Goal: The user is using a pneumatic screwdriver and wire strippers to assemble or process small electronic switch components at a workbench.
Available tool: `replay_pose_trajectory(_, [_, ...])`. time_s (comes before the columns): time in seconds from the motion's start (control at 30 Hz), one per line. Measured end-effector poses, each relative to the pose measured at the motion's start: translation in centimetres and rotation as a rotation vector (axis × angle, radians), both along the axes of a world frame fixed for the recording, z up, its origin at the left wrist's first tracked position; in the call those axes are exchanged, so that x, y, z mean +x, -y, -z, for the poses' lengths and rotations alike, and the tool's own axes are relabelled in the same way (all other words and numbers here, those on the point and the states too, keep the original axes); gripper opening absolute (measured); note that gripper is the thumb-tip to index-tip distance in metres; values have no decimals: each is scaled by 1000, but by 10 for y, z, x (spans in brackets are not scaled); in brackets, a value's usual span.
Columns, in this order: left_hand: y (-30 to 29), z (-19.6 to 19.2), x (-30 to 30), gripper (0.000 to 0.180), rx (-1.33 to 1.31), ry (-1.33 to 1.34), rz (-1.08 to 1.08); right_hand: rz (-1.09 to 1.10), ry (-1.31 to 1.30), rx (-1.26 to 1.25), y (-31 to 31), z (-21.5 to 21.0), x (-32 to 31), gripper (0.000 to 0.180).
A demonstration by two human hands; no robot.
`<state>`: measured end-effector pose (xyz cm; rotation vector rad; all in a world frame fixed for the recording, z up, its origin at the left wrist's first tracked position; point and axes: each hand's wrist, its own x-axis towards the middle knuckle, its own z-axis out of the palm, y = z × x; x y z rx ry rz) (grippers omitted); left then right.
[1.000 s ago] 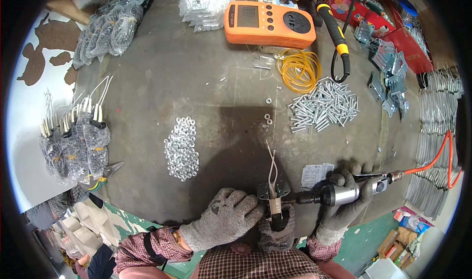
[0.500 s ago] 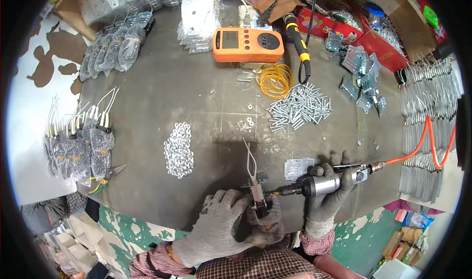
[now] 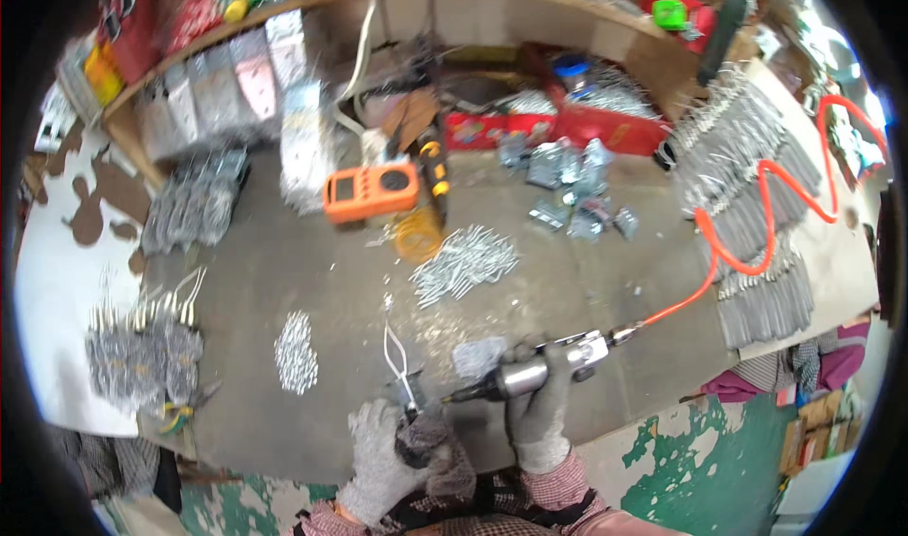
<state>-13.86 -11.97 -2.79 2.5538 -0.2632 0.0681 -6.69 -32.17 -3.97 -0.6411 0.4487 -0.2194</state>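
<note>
driver [image 3: 530,375]: shiny metal | gloves [image 3: 378,451]: grey knit cloth | bench [image 3: 284,281]: matt, rough grey

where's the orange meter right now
In the head view the orange meter lies toward the back of the grey bench, left of centre, just left of a black-and-yellow tool and above a yellow wire coil.

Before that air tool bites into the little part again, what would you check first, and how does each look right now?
1. Left hand gripping the part: ok, gloved fingers wrap it.
2. Right hand around the air tool: ok.
3. Tool tip meeting the part: cannot tell, blurred.
4. Orange hose free of snags: ok, it coils loosely over the bench.
5. White wires clear of the tip: ok, they stick up away from it.
6. Screw pile within reach: ok.
</note>
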Motion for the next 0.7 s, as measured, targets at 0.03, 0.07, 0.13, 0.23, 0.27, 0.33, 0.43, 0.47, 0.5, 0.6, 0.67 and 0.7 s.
replay_pose_trajectory(0.03, [1,3,-2,73,6,6,-5,1,24,-8,-1,-4,-2,34])
replay_pose_trajectory(0.07, [0,6,-3,74,13,13,-11,32,64,5,1,1,2,38])
replay_pose_trajectory(0.13, [-7,12,-8,77,25,44,13,26,103,-10,4,-9,2,40])
replay_pose_trajectory(0.23, [-9,-24,2,85,8,-96,29,16,161,-14,35,-21,6,41])
replay_pose_trajectory(0.27, [-10,-45,8,84,-172,-152,32,-155,77,-78,60,-29,12,38])
replay_pose_trajectory(0.33, [-13,-59,11,68,-240,-143,114,-392,-15,-415,103,-59,23,37])
replay_pose_trajectory(0.43, [-23,-54,10,89,220,-142,294,-551,-72,-959,137,-52,53,45])
replay_pose_trajectory(0.47, [-28,-68,11,50,186,-11,284,-552,-59,-964,149,-46,63,45])
replay_pose_trajectory(0.5, [-40,-69,10,50,203,-10,229,-607,-21,-1353,143,-48,79,44])
replay_pose_trajectory(0.6, [-52,-76,-1,44,68,-61,41,-488,-169,-1918,156,-52,97,39])
replay_pose_trajectory(0.67, [-28,-84,7,58,83,-215,156,-161,172,-2135,205,-42,116,28])
replay_pose_trajectory(0.7, [-18,-58,0,63,170,-93,140,-210,201,-2368,240,-35,150,32])
